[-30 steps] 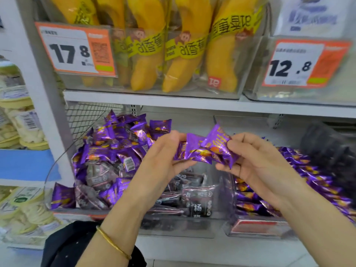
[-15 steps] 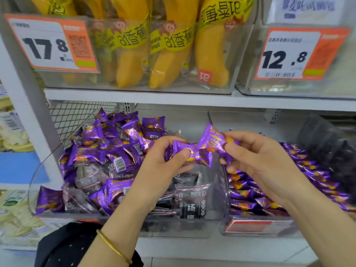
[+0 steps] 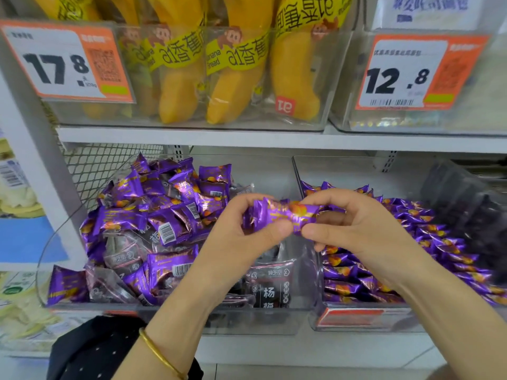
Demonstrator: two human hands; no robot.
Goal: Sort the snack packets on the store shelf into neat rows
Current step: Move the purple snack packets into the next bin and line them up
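Rows of shiny purple foil snack packets [image 3: 428, 242] fill the right bin [image 3: 384, 323], the left heap [image 3: 153, 215] is unsorted, and the curled fingers of your left hand [image 3: 241, 242] and right hand [image 3: 356, 229] pinch a bunch [image 3: 279, 213].

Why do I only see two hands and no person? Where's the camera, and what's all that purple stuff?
The camera sits on the person's head, looking forward and down, so only their arms show. This is the only view. The left hand and the right hand together pinch a small bunch of shiny purple foil snack packets. Behind them is a shop shelf with two see-through tubs. The left clear plastic bin holds a jumbled heap of purple packets mixed with dark grey packets. The right clear plastic bin holds tidy rows of purple packets. Above stand yellow banana-shaped bread packs and orange-and-white price tags.
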